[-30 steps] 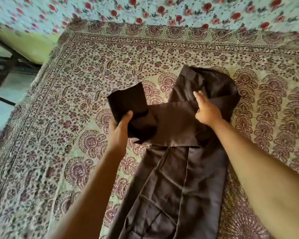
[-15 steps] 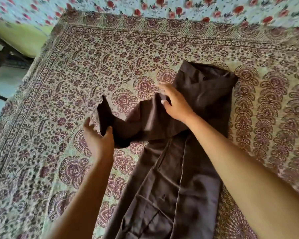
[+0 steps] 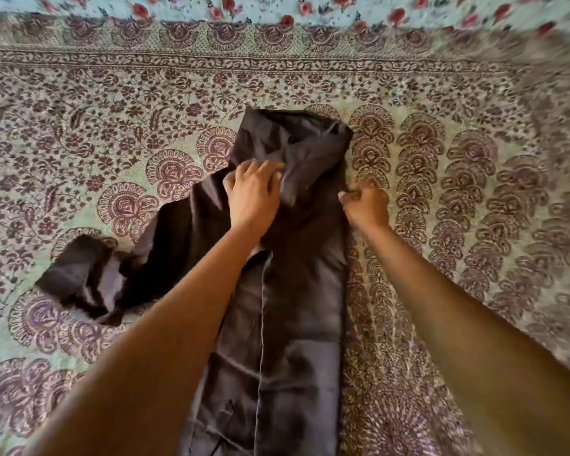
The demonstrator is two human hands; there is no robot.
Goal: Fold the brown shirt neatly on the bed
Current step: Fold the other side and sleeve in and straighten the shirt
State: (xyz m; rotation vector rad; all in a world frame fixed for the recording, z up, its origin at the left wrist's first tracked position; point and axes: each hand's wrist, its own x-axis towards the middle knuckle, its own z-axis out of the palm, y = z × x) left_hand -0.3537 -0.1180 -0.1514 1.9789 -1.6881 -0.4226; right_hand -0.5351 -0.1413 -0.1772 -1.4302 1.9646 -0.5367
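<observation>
The shirt [image 3: 297, 258] lies on the bed [image 3: 112, 126] as a long narrow strip, one sleeve [image 3: 89, 274] sprawled loose leftward. The left hand [image 3: 252, 192] presses near the collar, fingers together. The right hand [image 3: 364, 205] has its fingers curled at the right edge; whether they pinch cloth I cannot tell. A tug there could skew the strip, and the crumpled sleeve may fold in lumpy.

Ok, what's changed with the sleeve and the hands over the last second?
The left hand let go of the sleeve, which swung out left and now lies on the bedspread; that hand moved onto the brown shirt near the collar. The right hand shifted to the shirt's right edge. The shirt's body stayed put.
</observation>
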